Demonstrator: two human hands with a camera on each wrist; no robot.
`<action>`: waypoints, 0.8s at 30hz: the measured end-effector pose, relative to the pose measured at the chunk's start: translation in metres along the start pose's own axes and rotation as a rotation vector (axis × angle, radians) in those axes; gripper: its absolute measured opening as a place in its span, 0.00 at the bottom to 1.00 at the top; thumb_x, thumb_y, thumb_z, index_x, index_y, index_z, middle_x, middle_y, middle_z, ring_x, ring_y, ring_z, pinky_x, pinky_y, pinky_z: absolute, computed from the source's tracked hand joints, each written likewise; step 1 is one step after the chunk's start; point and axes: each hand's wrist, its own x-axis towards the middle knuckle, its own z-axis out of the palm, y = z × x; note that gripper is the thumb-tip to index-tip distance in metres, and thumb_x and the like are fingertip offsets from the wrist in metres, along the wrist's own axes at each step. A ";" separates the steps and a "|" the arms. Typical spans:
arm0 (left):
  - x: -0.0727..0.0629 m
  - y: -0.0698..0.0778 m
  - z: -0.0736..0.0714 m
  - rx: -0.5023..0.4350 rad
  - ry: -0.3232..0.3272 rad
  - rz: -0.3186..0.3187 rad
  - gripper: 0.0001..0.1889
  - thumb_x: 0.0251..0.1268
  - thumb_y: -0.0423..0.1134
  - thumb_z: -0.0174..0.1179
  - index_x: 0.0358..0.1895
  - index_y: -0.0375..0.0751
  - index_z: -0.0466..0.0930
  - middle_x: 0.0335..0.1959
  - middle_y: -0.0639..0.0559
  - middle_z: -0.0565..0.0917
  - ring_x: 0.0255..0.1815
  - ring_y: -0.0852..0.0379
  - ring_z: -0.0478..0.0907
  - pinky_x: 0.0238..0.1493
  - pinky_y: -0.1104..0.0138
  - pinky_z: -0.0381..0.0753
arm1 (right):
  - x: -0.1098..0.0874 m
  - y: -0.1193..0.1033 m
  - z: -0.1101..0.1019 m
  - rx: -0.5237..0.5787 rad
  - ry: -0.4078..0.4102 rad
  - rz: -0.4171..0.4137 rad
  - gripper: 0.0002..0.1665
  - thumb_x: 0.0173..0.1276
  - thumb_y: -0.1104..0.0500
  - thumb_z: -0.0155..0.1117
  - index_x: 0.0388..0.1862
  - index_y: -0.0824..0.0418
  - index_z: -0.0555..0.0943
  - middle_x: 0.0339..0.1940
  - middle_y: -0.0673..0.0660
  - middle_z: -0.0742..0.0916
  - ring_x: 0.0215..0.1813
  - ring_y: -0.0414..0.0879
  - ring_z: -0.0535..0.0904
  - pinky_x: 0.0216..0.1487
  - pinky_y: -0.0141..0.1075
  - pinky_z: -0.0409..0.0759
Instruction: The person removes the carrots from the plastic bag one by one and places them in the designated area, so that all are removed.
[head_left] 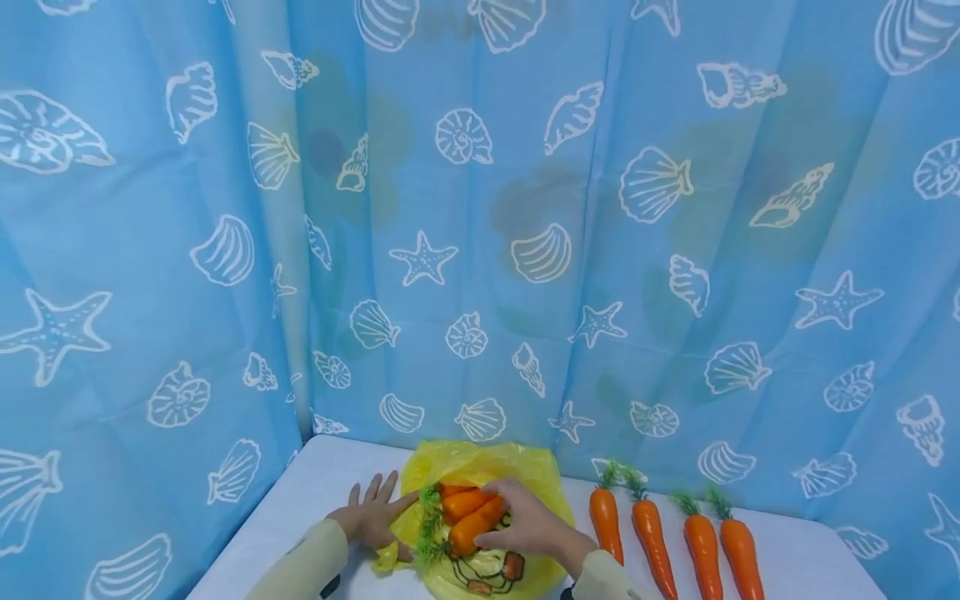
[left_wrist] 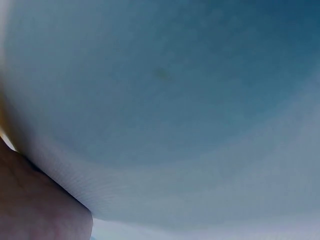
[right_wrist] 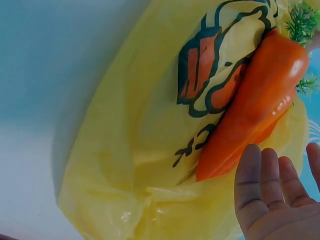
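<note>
Orange carrots (head_left: 477, 525) with green leafy tops (head_left: 431, 529) lie bunched on a yellow plastic bag (head_left: 532, 467) printed with a cartoon. My left hand (head_left: 372, 514) rests at the bag's left edge with its fingers spread, beside the leafy tops. Around the carrots' right ends is my right hand (head_left: 534, 523), thumb and fingers apart. The right wrist view shows that hand's fingers (right_wrist: 270, 180) fairly straight, close beside a large carrot (right_wrist: 255, 95). Only a blurred part of the left hand (left_wrist: 42, 200) appears in the left wrist view.
To the right, several more carrots (head_left: 701, 550) lie in a row on the white table (head_left: 810, 558), leafy tops pointing away. A blue curtain (head_left: 480, 208) with white shell and starfish prints hangs behind the table and along its left side.
</note>
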 end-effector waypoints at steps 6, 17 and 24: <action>-0.001 -0.005 0.010 0.002 -0.032 -0.010 0.55 0.35 0.80 0.65 0.74 0.70 0.60 0.82 0.43 0.44 0.81 0.35 0.39 0.74 0.33 0.33 | 0.001 0.001 0.012 -0.025 -0.027 -0.010 0.37 0.62 0.47 0.73 0.66 0.61 0.73 0.65 0.61 0.76 0.58 0.56 0.75 0.56 0.51 0.79; 0.004 -0.003 0.001 0.003 -0.011 -0.003 0.55 0.35 0.79 0.65 0.75 0.70 0.59 0.82 0.43 0.43 0.81 0.35 0.37 0.74 0.33 0.32 | 0.011 -0.005 0.013 -0.064 -0.019 0.003 0.36 0.60 0.49 0.75 0.65 0.58 0.73 0.63 0.58 0.76 0.57 0.53 0.75 0.54 0.47 0.80; -0.001 0.002 -0.002 0.015 0.001 -0.007 0.56 0.36 0.79 0.65 0.76 0.69 0.58 0.82 0.44 0.41 0.82 0.35 0.36 0.75 0.34 0.31 | 0.017 -0.004 0.018 -0.129 -0.015 -0.016 0.36 0.59 0.47 0.75 0.64 0.55 0.75 0.62 0.55 0.77 0.58 0.50 0.75 0.56 0.45 0.80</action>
